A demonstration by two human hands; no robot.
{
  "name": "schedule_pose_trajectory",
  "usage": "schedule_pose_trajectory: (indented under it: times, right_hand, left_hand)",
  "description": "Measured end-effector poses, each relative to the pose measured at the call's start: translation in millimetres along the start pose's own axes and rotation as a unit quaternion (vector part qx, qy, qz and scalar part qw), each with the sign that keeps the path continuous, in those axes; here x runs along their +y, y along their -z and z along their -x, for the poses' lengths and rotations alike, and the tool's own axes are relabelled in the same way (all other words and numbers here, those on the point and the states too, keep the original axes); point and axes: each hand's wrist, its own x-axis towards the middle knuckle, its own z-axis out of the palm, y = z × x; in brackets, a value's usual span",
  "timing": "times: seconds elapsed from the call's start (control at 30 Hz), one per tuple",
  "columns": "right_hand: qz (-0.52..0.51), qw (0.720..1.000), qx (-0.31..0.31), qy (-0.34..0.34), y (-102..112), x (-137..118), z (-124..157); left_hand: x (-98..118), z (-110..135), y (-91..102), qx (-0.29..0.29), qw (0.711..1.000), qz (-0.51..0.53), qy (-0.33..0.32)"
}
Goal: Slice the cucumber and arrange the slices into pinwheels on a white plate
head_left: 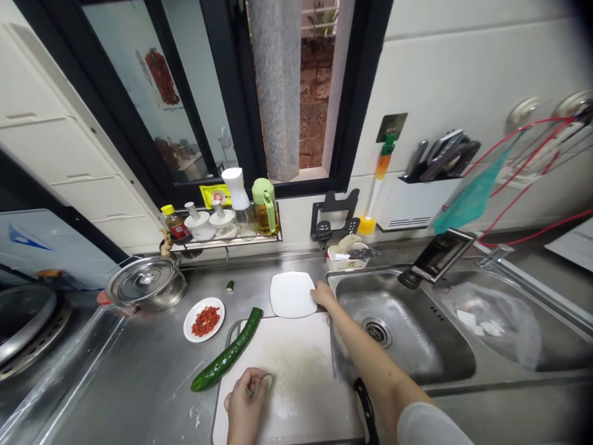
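Observation:
My left hand [245, 398] rests on the white cutting board [301, 364], fingers curled over pale green cucumber slices [265, 381]. My right hand [323, 295] reaches forward and touches the right edge of a white square plate [291, 294] behind the board, fingers closed on its rim. A whole dark green cucumber [227, 357] lies slanted across the board's left corner. A knife's black handle [365, 408] lies at the board's right edge under my right forearm.
A small white dish of chopped red chilli [204, 319] and a cucumber end [230, 285] sit left of the plate. A lidded steel pot [147, 283] stands further left by the stove. The sink [393, 327] and faucet [438, 256] are to the right. Condiment bottles [241, 204] line the back.

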Motion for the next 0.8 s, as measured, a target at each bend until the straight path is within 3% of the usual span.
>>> schedule_pose_trajectory:
  times: [0.2,0.57,0.7,0.8]
  right_hand:
    - [-0.042,0.996,-0.046,-0.067,-11,-1,-14]
    - [-0.058,0.995,-0.028,-0.08,-17,2,-21]
    - [-0.061,0.994,-0.031,-0.087,-18,2,-24]
    - [-0.067,0.993,-0.038,-0.093,-19,1,-28]
  left_hand:
    - [-7,2,7.7,0.009,0.998,-0.056,0.001]
    - [-17,0,16.6,0.035,0.969,-0.245,0.017]
    - [-23,2,16.1,0.044,0.975,-0.219,0.012]
    - [-23,5,7.1,0.068,0.988,-0.133,-0.021]
